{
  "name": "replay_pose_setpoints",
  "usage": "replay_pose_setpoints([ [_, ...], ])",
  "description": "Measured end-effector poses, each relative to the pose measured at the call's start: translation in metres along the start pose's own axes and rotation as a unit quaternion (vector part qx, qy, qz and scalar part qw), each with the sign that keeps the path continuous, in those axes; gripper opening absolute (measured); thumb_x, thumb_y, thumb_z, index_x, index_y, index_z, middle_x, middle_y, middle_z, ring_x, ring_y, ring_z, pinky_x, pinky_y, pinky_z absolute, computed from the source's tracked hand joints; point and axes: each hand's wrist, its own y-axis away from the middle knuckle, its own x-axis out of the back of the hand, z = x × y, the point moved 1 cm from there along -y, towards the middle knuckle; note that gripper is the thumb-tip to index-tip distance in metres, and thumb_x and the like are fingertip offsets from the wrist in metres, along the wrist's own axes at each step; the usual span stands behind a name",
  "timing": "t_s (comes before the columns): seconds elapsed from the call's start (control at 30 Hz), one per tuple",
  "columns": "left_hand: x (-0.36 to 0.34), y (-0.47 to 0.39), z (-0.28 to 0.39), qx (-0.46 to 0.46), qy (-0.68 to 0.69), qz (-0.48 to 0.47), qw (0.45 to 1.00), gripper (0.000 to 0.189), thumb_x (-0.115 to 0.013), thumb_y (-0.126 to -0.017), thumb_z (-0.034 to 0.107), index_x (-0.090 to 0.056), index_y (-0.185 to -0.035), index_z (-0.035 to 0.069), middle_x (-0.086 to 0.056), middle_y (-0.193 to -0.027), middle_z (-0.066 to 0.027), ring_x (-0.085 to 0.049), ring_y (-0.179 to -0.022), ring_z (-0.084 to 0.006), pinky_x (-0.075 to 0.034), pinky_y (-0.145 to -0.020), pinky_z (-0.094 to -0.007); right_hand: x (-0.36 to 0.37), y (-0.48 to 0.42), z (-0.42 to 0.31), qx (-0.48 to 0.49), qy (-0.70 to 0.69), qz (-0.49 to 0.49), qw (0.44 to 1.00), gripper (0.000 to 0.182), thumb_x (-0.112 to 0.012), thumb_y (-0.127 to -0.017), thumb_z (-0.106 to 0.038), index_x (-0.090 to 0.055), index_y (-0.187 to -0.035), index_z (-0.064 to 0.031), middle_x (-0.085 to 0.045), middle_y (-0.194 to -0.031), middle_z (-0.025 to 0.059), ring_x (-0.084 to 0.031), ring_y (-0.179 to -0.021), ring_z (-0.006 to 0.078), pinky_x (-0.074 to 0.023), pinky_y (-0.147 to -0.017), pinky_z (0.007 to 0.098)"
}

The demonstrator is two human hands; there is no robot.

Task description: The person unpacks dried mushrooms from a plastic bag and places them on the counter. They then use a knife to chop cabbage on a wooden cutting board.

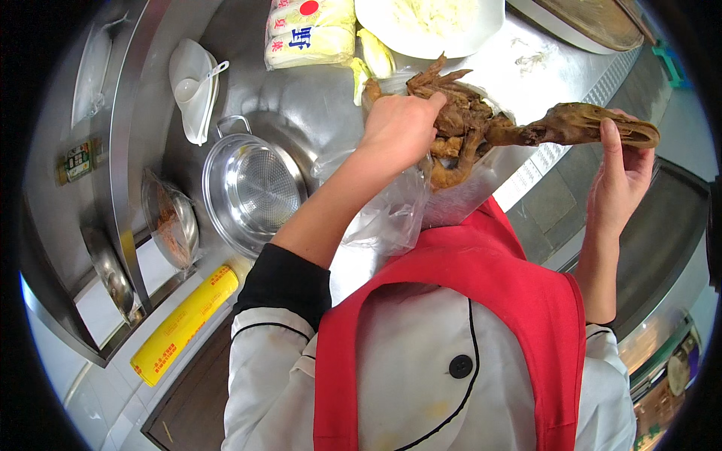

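My right hand (620, 163) pinches the bill end of a brown braised duck head (581, 121), which stretches sideways with its neck. The neck end meets a heap of brown braised duck pieces (457, 118), where a foot with spread toes sticks up. My left hand (403, 127) grips the near left side of this heap with curled fingers, most of them hidden from view. Under and beside the pieces lies a crumpled clear plastic bag (389, 208) on the steel worktop (282, 107).
Left of my arm stands a steel strainer pot (254, 186). White dishes with a spoon (194, 93), a wrapped bowl (172, 220) and a yellow roll (186, 324) lie farther left. Bagged cabbage (310, 36) and a white plate of shreds (375, 20) sit at the back.
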Motion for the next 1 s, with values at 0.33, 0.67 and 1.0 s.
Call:
replay_pose_setpoints([
  [0.33,0.002,0.033,0.006,-0.010,0.014,-0.013,1.000,0.038,-0.067,-0.079,0.013,-0.055,-0.114,0.011,-0.065,-0.075,-0.0135,-0.065,-0.072,-0.0337,-0.050,-0.062,-0.0440,0.000,-0.002,0.004,-0.002,-0.016,-0.008,1.000,0.025,-0.066,-0.091,-0.004,-0.056,-0.114,-0.0009,-0.063,-0.115,0.0107,-0.059,-0.106,0.0155,-0.0446,-0.098,0.0303],
  [0.67,-0.018,0.051,0.002,-0.034,0.065,0.040,0.996,0.034,-0.064,-0.079,0.010,-0.056,-0.112,0.011,-0.064,-0.076,-0.0114,-0.064,-0.069,-0.0327,-0.050,-0.060,-0.0436,-0.007,0.004,0.000,0.012,-0.013,-0.016,1.000,0.031,-0.072,-0.088,-0.012,-0.059,-0.114,-0.0024,-0.065,-0.108,0.0053,-0.060,-0.101,0.0126,-0.0463,-0.091,0.0272],
  [1.0,-0.022,0.054,0.001,-0.033,0.056,0.051,0.997,0.033,-0.064,-0.078,0.010,-0.059,-0.110,0.012,-0.063,-0.073,-0.0114,-0.063,-0.066,-0.0318,-0.050,-0.059,-0.0436,-0.012,0.003,-0.005,0.009,-0.002,-0.027,1.000,0.030,-0.071,-0.088,-0.009,-0.058,-0.115,-0.0027,-0.064,-0.110,0.0053,-0.060,-0.101,0.0130,-0.0480,-0.090,0.0284],
])
